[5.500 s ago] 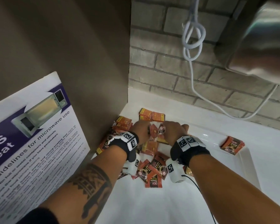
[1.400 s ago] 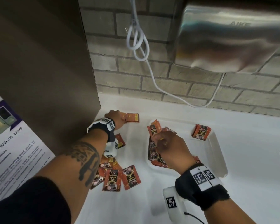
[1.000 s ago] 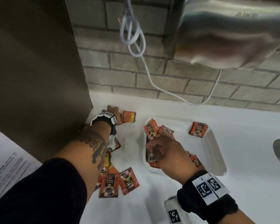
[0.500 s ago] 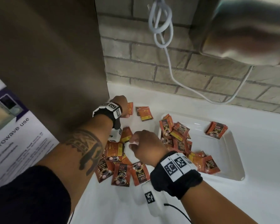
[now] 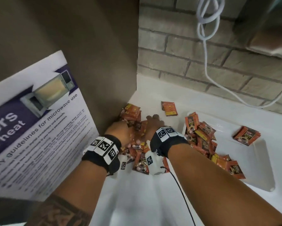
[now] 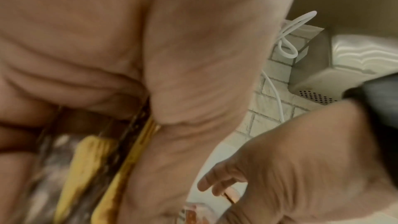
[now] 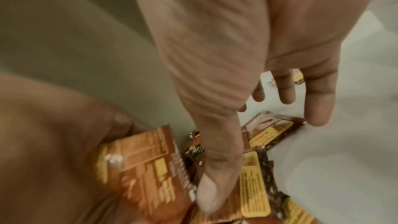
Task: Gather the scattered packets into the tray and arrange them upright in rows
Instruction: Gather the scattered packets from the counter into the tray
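Observation:
Orange coffee packets (image 5: 140, 162) lie heaped on the white counter, left of the white tray (image 5: 260, 160). More packets (image 5: 202, 139) are piled loosely against the tray's left side, and a small stack (image 5: 246, 135) sits in its far corner. One packet (image 5: 169, 108) lies alone near the back. My left hand (image 5: 119, 132) is in the heap and grips several packets (image 6: 90, 168); the right wrist view shows one of them (image 7: 140, 168) in its grasp. My right hand (image 5: 153, 123) is beside it, fingers straight, thumb (image 7: 206, 193) pressing down on the heap.
A brown panel (image 5: 88, 54) with a microwave-guidelines poster (image 5: 31, 119) stands close on the left. The brick wall (image 5: 185, 66) behind carries a looped white cable (image 5: 207, 46) and a steel hand dryer (image 5: 275, 30). Bare counter (image 5: 137, 201) lies nearer to me.
My right hand has left the tray and come left onto the counter heap. My left hand has drawn back from the far packets into the same heap. The view has swung left.

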Action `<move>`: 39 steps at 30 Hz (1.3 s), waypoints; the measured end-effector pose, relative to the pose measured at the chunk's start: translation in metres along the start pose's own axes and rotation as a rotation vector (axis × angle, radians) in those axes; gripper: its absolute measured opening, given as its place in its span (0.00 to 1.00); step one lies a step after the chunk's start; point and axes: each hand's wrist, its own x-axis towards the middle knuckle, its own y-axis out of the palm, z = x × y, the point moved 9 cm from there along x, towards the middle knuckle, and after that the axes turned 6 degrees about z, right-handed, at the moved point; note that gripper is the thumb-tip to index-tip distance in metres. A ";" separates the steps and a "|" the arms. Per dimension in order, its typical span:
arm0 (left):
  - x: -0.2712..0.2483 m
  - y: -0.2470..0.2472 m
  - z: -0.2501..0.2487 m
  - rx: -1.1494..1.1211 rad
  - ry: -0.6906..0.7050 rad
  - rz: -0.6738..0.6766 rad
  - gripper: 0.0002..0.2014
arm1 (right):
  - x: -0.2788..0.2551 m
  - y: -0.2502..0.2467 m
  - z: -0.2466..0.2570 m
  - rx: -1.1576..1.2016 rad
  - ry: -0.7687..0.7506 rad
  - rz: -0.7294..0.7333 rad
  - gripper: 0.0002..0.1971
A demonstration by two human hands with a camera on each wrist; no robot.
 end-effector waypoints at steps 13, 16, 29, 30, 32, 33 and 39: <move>-0.005 0.012 0.027 -0.133 -0.172 -0.027 0.21 | 0.048 0.020 0.006 0.064 0.135 -0.111 0.41; -0.003 0.011 0.023 -0.127 -0.168 -0.046 0.35 | 0.042 0.012 0.006 0.139 0.089 -0.173 0.31; -0.002 0.014 0.018 -0.173 -0.200 -0.033 0.49 | 0.024 -0.010 -0.016 0.260 -0.011 -0.152 0.15; 0.005 0.015 0.019 -0.167 -0.187 -0.040 0.49 | 0.021 -0.016 -0.019 0.261 -0.007 -0.151 0.17; 0.015 0.016 0.022 -0.134 -0.178 -0.055 0.42 | 0.014 -0.028 -0.027 0.282 0.000 -0.164 0.24; 0.019 0.017 0.022 -0.097 -0.178 -0.039 0.39 | 0.009 -0.034 -0.031 0.319 -0.005 -0.180 0.28; 0.009 0.001 0.010 0.005 -0.114 -0.061 0.28 | -0.043 -0.061 -0.073 0.731 -0.116 -0.412 0.29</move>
